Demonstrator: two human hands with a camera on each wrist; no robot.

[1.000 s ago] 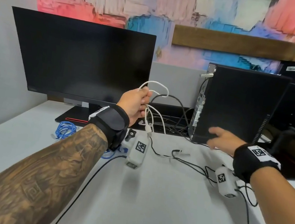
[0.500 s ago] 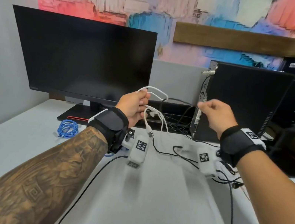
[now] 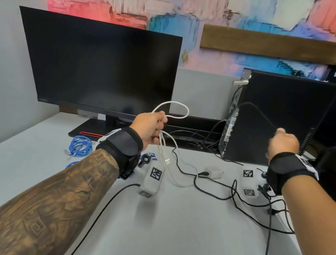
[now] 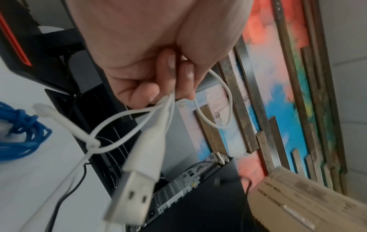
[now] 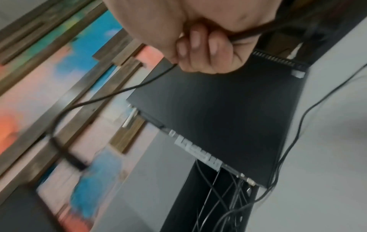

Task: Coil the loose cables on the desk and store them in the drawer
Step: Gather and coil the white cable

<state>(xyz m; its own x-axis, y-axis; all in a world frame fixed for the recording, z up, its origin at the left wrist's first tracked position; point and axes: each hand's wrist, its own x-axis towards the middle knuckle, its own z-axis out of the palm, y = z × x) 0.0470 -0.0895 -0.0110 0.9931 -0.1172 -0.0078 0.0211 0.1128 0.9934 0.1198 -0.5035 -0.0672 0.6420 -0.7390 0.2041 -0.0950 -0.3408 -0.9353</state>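
My left hand is raised above the desk with its fingers curled round a white USB cable; one loop of it stands up above my fist in front of the monitor, and the rest hangs below, the USB plug dangling nearest my left wrist camera, while a second strand trails down to the desk. My right hand is up in front of the black desktop computer, fingers closed round a thin black cable; that cable arcs up and away from my fist toward the rear corner of the computer, and its far end, a dark plug, hangs free and blurred in the right wrist view. Below my hands more black cable lies in loose tangled curves across the desk, between my wrists and out to the right. A coiled blue cable sits on the desk just left of my left wrist, near the monitor's base. Behind the computer several black leads run from its back panel. A painted wall panel in pink, blue and white fills the background, and a cardboard box shows at the right edge. I cannot see the drawer in any view.
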